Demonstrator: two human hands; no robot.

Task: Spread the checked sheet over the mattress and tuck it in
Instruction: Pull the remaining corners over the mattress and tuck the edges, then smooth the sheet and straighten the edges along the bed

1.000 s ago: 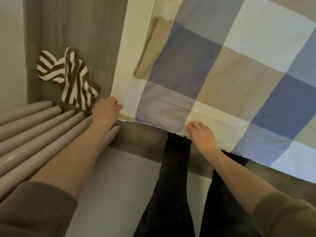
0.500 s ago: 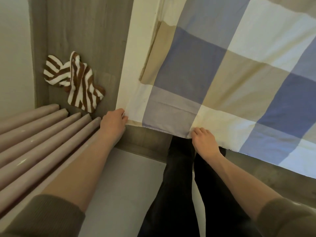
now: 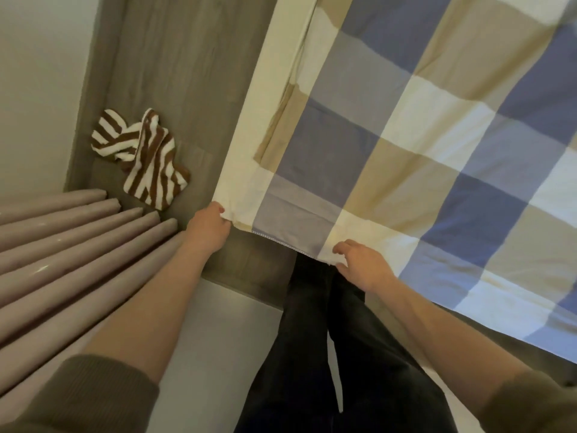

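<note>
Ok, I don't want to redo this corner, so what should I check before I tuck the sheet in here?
1. Left hand grips the corner of the checked sheet: ok.
2. Right hand has the hem: cannot tell. Its fingers lie on top and the thumb is at the edge, but the hold looks loose.
3. Sheet is flat along its left side: not ok. A fold runs beside the white border.
4. Mattress edge found for tucking: cannot tell, as the sheet hides it.
5. Striped cloth is out of the way: ok. It lies on the floor, apart from the sheet.
</note>
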